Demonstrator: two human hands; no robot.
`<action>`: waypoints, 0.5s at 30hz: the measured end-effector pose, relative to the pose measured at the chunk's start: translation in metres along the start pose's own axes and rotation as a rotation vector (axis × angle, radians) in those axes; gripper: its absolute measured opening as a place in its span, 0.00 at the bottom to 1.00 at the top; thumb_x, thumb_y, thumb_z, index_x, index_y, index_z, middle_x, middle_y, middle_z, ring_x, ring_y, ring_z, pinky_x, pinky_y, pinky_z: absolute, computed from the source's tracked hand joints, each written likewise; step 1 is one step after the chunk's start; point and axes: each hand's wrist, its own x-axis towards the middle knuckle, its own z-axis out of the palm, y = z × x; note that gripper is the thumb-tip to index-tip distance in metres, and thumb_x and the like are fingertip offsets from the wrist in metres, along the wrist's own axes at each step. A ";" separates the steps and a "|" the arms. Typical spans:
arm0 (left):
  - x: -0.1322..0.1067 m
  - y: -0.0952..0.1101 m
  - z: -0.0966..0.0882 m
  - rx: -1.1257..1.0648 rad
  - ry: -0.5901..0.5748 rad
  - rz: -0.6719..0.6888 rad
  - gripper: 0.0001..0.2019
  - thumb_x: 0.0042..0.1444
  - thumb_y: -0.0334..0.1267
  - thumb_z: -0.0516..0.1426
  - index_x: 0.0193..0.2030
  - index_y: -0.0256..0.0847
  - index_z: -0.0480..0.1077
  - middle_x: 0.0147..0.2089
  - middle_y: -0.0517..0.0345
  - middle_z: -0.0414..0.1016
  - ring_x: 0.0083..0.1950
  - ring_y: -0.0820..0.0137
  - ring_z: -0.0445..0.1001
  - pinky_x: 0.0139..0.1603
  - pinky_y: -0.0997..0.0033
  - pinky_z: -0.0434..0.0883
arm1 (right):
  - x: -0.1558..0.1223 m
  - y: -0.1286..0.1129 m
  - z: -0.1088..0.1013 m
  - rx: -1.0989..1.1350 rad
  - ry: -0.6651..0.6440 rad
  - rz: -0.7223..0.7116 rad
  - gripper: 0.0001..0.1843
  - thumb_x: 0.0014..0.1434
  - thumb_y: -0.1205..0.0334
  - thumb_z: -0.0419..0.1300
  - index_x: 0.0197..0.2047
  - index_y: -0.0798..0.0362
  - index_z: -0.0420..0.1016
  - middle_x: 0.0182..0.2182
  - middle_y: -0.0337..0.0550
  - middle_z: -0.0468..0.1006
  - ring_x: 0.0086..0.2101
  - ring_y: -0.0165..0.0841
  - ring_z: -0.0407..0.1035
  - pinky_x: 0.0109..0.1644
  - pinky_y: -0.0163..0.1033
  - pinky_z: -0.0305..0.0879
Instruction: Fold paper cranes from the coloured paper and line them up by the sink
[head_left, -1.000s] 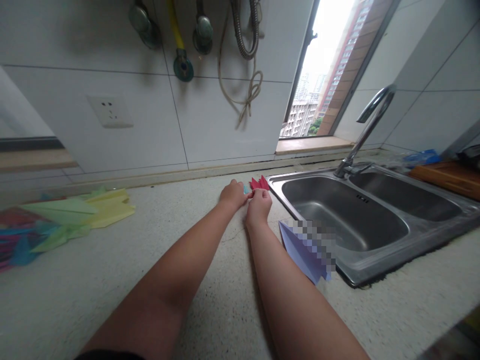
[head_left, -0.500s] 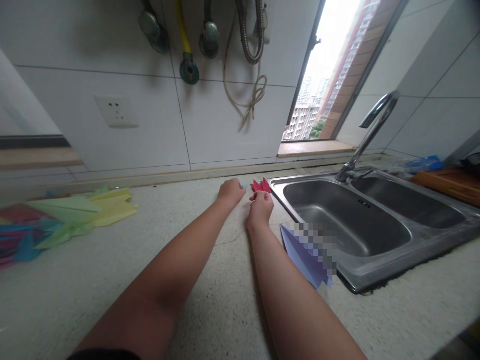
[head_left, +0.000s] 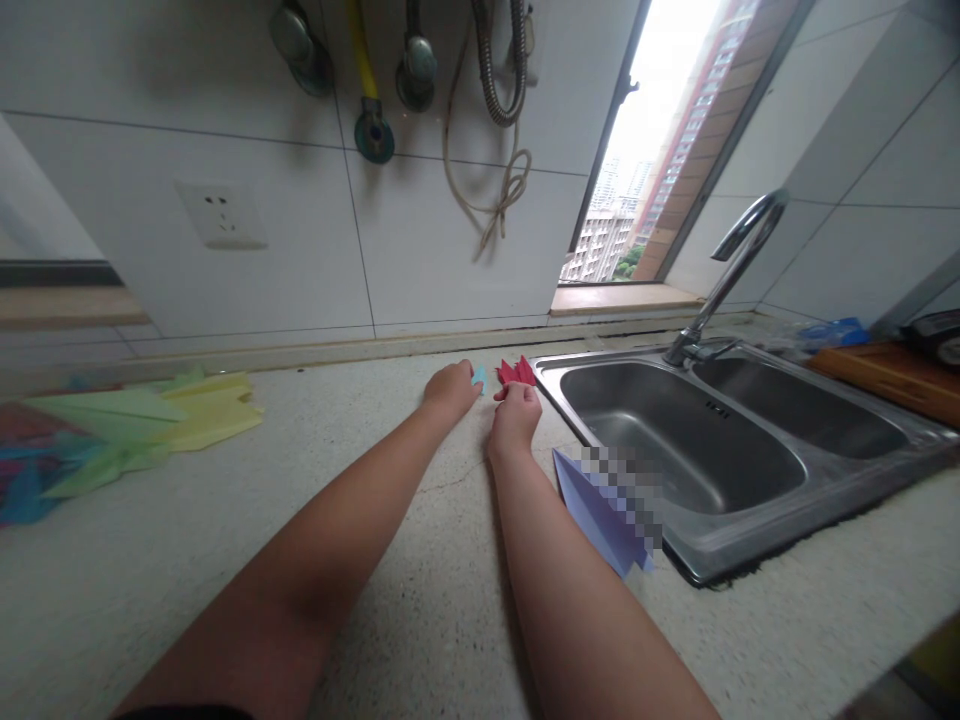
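My left hand (head_left: pixel 450 386) is closed over the counter near the wall, pinching a small light blue folded paper (head_left: pixel 478 378) that shows past its fingertips. To its right, my right hand (head_left: pixel 516 412) has its fingers curled inward; whatever they may hold is hidden. Just beyond those fingers lies a red folded paper (head_left: pixel 517 370) with several points, by the sink's corner. I cannot tell whether the right fingers touch it. A purple folded paper (head_left: pixel 596 505), partly blurred out, rests beside my right forearm against the sink edge.
A pile of coloured folded papers (head_left: pixel 172 415) lies on the counter (head_left: pixel 420 620) at the left. The double steel sink (head_left: pixel 750 535) with a curved faucet (head_left: pixel 739 265) takes up the right. Behind are pipes and a wall socket (head_left: pixel 221 215); a wooden board (head_left: pixel 885 375) stands far right.
The view has shifted slightly. My left hand has drawn a little to the left, showing more of the light blue paper. The red paper and my right hand stay about where they were.
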 end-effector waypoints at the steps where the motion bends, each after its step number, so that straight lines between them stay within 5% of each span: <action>1: -0.002 -0.002 -0.001 0.016 -0.007 0.052 0.16 0.55 0.47 0.57 0.47 0.43 0.71 0.41 0.52 0.75 0.41 0.59 0.74 0.37 0.63 0.66 | 0.000 0.000 0.000 0.007 0.016 0.010 0.10 0.53 0.59 0.53 0.29 0.57 0.68 0.24 0.43 0.71 0.25 0.30 0.60 0.29 0.35 0.55; 5: -0.011 -0.007 -0.002 0.063 -0.038 0.189 0.12 0.53 0.43 0.56 0.43 0.47 0.73 0.43 0.56 0.74 0.42 0.61 0.73 0.34 0.65 0.63 | 0.002 -0.001 0.001 0.038 0.058 0.041 0.09 0.52 0.59 0.53 0.30 0.57 0.68 0.24 0.43 0.70 0.28 0.31 0.63 0.31 0.34 0.57; 15: -0.002 0.008 0.010 0.054 -0.041 0.201 0.09 0.58 0.41 0.56 0.41 0.48 0.76 0.42 0.59 0.76 0.42 0.63 0.74 0.35 0.66 0.63 | 0.003 -0.004 0.000 0.074 0.082 0.063 0.08 0.51 0.60 0.53 0.28 0.56 0.66 0.24 0.42 0.70 0.29 0.31 0.64 0.31 0.34 0.58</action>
